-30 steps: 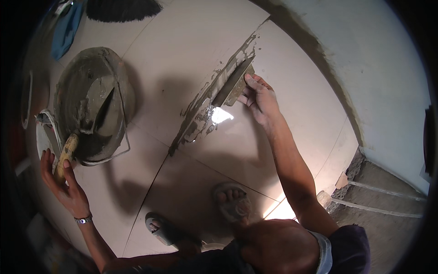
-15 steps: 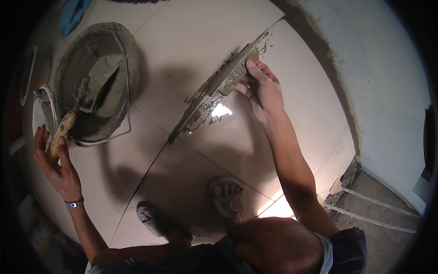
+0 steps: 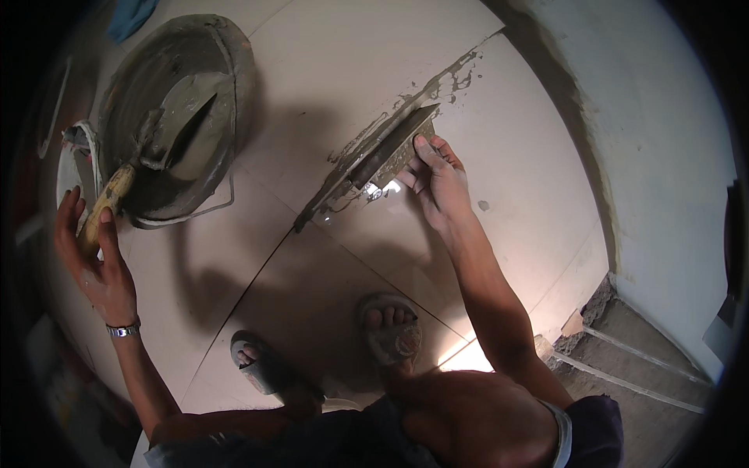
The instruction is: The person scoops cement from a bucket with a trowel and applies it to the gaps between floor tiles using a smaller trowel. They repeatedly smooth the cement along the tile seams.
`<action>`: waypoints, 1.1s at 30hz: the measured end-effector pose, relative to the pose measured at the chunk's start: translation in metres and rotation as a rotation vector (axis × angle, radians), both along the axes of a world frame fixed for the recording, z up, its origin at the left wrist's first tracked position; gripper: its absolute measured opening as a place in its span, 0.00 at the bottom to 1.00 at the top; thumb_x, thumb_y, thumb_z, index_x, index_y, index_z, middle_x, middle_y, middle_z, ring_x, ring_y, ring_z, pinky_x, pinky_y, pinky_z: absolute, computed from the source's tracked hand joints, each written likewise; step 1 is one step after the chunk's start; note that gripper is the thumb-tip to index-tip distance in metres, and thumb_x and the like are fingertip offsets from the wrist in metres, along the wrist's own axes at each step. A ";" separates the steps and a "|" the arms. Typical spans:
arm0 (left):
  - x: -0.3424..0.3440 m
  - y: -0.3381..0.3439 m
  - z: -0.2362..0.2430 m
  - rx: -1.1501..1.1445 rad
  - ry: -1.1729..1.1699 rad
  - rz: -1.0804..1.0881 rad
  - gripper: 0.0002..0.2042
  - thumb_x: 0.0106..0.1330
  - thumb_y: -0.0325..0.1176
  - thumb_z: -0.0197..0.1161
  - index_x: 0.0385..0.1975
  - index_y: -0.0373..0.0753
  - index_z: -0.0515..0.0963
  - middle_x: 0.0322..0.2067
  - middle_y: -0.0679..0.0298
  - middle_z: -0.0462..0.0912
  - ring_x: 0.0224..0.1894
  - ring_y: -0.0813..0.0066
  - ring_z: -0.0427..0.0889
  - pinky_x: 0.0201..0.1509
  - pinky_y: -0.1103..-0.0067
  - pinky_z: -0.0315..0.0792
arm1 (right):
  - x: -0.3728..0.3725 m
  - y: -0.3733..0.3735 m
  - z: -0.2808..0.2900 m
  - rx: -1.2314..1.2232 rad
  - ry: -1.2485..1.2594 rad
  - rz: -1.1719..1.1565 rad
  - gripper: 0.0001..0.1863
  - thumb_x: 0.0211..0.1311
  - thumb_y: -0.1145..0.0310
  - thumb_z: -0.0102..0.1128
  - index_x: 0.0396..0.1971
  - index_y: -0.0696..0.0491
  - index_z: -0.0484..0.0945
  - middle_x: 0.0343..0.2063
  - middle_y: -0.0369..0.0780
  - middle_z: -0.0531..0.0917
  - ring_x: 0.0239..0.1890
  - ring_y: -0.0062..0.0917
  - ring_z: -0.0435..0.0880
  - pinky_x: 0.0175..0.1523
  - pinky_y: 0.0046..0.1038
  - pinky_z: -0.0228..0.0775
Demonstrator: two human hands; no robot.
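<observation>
My right hand (image 3: 438, 179) grips a flat, mortar-smeared spreader (image 3: 394, 148) by its near edge, thumb on top. The spreader's long edge lies along a smear of wet grey grout (image 3: 343, 175) on the seam between floor tiles. At the left, my left hand (image 3: 97, 269) has its thumb and fingers around the yellowish wooden handle of a trowel (image 3: 115, 193). The trowel's dark, pointed blade reaches over wet grey mix (image 3: 204, 129) inside a round, grout-coated bucket (image 3: 243, 70).
A pale bucket (image 3: 69, 175) with a cord stands beside my left hand. Blue cloth (image 3: 131, 17) lies at the far left. A white wall panel (image 3: 655, 140) borders the right. My sandalled feet (image 3: 390, 331) stand on the tiles; a rough, untiled patch (image 3: 640, 343) lies at near right.
My right hand has drawn the spreader toward me along the seam, leaving smeared grout at the far end. My left hand stays at the trowel handle. The view has shifted slightly.
</observation>
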State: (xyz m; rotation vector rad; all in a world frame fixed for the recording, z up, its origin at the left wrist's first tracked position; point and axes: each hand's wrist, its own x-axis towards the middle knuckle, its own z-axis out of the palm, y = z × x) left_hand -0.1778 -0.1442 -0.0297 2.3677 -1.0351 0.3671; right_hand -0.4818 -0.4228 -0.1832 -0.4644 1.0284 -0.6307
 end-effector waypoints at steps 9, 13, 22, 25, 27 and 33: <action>-0.001 0.000 0.002 0.077 -0.042 0.029 0.22 0.72 0.39 0.61 0.64 0.40 0.69 0.62 0.59 0.71 0.62 0.65 0.73 0.64 0.70 0.70 | 0.020 0.001 0.009 0.021 0.041 -0.001 0.15 0.65 0.73 0.65 0.46 0.52 0.68 0.32 0.35 0.78 0.29 0.16 0.76 0.31 0.26 0.84; 0.000 0.001 0.002 0.062 -0.057 0.009 0.22 0.71 0.40 0.63 0.62 0.41 0.72 0.60 0.57 0.71 0.60 0.64 0.74 0.59 0.69 0.72 | 0.018 0.020 0.034 -0.016 -0.029 -0.005 0.16 0.65 0.72 0.65 0.47 0.52 0.69 0.34 0.35 0.79 0.30 0.16 0.77 0.35 0.27 0.85; 0.004 0.004 0.003 0.181 -0.216 0.003 0.18 0.69 0.42 0.65 0.55 0.42 0.79 0.61 0.54 0.71 0.62 0.59 0.74 0.59 0.67 0.74 | -0.030 0.065 0.015 0.066 0.041 0.114 0.08 0.69 0.73 0.60 0.43 0.48 0.70 0.38 0.34 0.82 0.39 0.20 0.82 0.44 0.35 0.84; 0.003 0.003 0.004 0.170 -0.207 0.000 0.18 0.69 0.42 0.64 0.55 0.43 0.79 0.62 0.52 0.70 0.62 0.58 0.74 0.60 0.66 0.74 | -0.022 0.072 0.008 0.060 -0.003 0.093 0.08 0.69 0.73 0.60 0.43 0.47 0.70 0.38 0.33 0.82 0.36 0.20 0.81 0.42 0.35 0.84; 0.004 0.003 0.004 0.171 -0.228 -0.013 0.19 0.69 0.43 0.65 0.55 0.43 0.79 0.62 0.51 0.70 0.61 0.58 0.74 0.59 0.67 0.75 | -0.010 0.070 0.002 0.056 -0.034 0.090 0.09 0.69 0.73 0.60 0.43 0.47 0.70 0.37 0.33 0.81 0.35 0.20 0.80 0.43 0.36 0.85; -0.001 0.005 0.007 0.138 -0.094 0.010 0.19 0.69 0.44 0.64 0.56 0.44 0.79 0.62 0.51 0.68 0.61 0.57 0.74 0.57 0.67 0.78 | 0.015 0.071 -0.005 0.052 -0.055 0.121 0.10 0.69 0.72 0.60 0.43 0.48 0.69 0.40 0.34 0.81 0.43 0.23 0.81 0.48 0.41 0.84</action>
